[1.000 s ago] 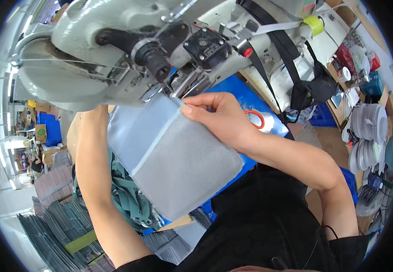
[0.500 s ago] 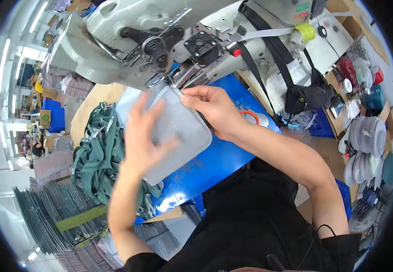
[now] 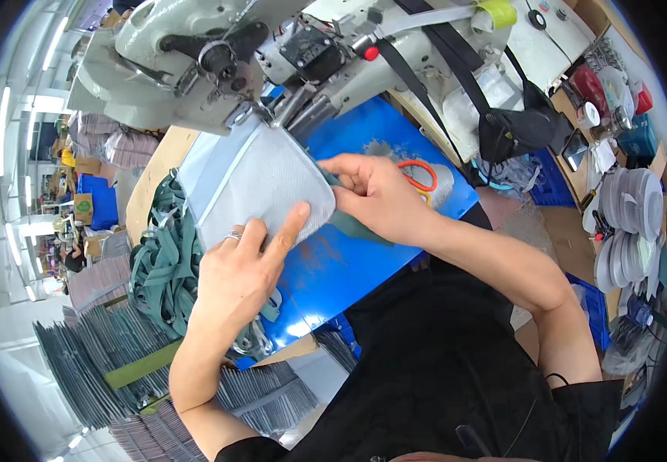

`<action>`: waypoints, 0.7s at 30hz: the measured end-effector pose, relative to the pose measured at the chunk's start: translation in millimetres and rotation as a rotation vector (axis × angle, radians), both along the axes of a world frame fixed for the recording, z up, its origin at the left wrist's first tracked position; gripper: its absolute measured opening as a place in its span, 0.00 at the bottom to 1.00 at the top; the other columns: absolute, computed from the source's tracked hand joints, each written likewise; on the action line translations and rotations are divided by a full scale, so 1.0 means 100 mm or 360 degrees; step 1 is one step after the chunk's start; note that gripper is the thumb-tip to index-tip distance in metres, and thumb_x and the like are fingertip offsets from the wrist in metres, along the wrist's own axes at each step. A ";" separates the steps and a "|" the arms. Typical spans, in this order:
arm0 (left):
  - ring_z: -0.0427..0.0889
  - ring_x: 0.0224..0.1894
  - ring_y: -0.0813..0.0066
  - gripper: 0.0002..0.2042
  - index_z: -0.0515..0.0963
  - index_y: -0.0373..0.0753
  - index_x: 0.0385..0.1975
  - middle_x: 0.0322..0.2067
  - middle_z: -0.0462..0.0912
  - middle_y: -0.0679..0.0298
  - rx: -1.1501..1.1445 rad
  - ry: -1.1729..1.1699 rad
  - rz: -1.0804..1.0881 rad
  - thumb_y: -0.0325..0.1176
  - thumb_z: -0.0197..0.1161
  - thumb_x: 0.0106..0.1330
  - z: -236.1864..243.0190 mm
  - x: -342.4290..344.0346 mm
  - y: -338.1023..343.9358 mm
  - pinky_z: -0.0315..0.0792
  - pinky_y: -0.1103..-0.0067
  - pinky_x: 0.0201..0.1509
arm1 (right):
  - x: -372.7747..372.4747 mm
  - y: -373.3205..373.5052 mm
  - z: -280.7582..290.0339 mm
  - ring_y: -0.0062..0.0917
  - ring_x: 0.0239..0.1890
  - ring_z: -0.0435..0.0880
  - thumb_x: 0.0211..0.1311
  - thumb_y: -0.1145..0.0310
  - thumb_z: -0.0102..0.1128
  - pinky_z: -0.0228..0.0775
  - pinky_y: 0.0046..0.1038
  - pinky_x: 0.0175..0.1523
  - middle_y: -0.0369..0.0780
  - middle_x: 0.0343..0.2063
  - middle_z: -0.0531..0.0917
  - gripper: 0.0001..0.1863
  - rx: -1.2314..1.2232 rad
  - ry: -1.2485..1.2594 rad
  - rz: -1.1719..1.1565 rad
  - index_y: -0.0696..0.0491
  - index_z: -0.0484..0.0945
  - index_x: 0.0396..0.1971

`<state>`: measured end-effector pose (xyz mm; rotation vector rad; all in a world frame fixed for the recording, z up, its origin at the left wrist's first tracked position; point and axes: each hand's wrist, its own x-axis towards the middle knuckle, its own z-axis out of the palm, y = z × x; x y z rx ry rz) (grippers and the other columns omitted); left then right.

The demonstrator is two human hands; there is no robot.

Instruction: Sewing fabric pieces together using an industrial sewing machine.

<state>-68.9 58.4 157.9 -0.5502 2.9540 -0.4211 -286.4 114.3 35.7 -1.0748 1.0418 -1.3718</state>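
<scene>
A light grey mesh fabric panel (image 3: 268, 181) with rounded corners lies under the head of the sewing machine (image 3: 218, 77). My left hand (image 3: 241, 269), a ring on one finger, rests on the panel's near part with its index finger stretched toward the rounded corner. At the panel's right edge my right hand (image 3: 376, 196) is closed in a pinch on a green strap (image 3: 360, 229), whose loose part hangs out below the fingers. The fingertips partly hide how strap and edge meet.
A heap of green straps (image 3: 165, 269) lies left of the panel on the blue work surface (image 3: 310, 289). Orange-handled scissors (image 3: 420, 179) lie right of my right hand. Stacked panels (image 3: 91, 362) stand lower left; tape rolls (image 3: 630, 204) sit far right. A black strap (image 3: 457, 58) hangs from the machine.
My left hand has come down and settled on the panel's near part. My right hand has shifted slightly down along the edge, and a green strap now shows in it.
</scene>
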 end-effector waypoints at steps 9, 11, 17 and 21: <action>0.81 0.24 0.67 0.35 0.71 0.58 0.71 0.31 0.72 0.62 0.0077 -0.0321 0.0015 0.28 0.62 0.60 0.42 -0.24 -0.47 0.78 0.72 0.23 | 0.03 -0.48 0.01 0.04 0.24 0.74 0.73 0.75 0.59 0.62 0.14 0.28 0.27 0.25 0.82 0.17 0.0069 -0.0363 0.0052 0.59 0.78 0.59; 0.82 0.25 0.65 0.31 0.74 0.56 0.69 0.32 0.73 0.61 0.0062 -0.0369 -0.0002 0.29 0.58 0.62 0.48 -0.27 -0.59 0.78 0.71 0.25 | 0.04 -0.57 -0.03 0.06 0.28 0.78 0.73 0.75 0.60 0.67 0.15 0.31 0.29 0.29 0.84 0.14 0.0052 -0.0341 0.0048 0.60 0.79 0.55; 0.83 0.26 0.63 0.24 0.80 0.49 0.63 0.30 0.74 0.59 -0.0007 -0.0335 -0.0080 0.31 0.58 0.64 0.52 -0.35 -0.81 0.77 0.69 0.28 | 0.13 -0.65 -0.10 0.07 0.27 0.75 0.72 0.74 0.61 0.66 0.16 0.31 0.29 0.27 0.81 0.10 0.0009 -0.0515 -0.0026 0.60 0.79 0.50; 0.83 0.25 0.61 0.22 0.81 0.47 0.60 0.29 0.75 0.58 -0.0042 -0.0297 -0.0075 0.30 0.59 0.65 0.50 -0.41 -0.78 0.77 0.68 0.28 | 0.14 -0.67 -0.15 0.07 0.27 0.74 0.72 0.75 0.61 0.65 0.16 0.31 0.29 0.26 0.80 0.10 -0.0002 -0.0509 -0.0066 0.60 0.79 0.50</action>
